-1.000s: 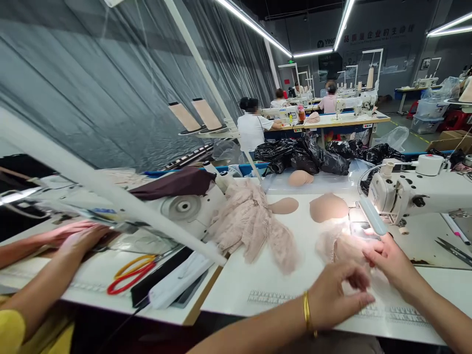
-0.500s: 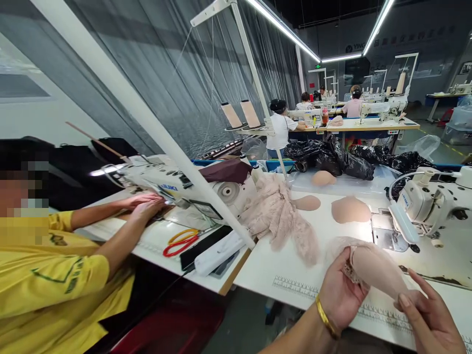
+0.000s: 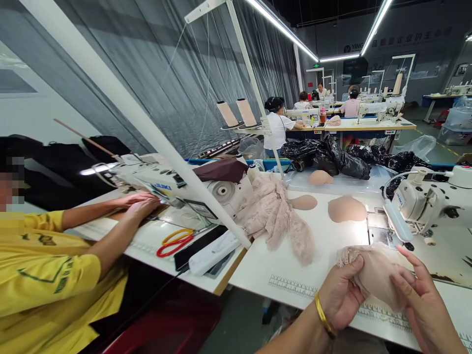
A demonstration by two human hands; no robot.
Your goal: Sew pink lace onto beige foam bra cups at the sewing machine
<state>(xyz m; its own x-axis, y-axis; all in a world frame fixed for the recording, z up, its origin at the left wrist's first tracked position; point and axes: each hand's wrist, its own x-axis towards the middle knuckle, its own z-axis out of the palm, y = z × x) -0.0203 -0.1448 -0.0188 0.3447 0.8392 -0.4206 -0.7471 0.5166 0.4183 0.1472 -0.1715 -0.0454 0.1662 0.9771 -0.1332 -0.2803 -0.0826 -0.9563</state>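
Though between two hands, one beige cup.

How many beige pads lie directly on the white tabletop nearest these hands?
2: one pad at the right edge of the lace, the other pad left of the right-hand sewing machine. More may be hidden under the lace.

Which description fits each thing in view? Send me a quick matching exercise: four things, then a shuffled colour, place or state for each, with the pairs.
1. beige cup piece
2. scissors
3. lace bundle
4. draped cloth

A. dark maroon
B. heaped on the white table
C. held between left hand and right hand
D. red-and-yellow-handled

Pairs: 1-C, 2-D, 3-B, 4-A
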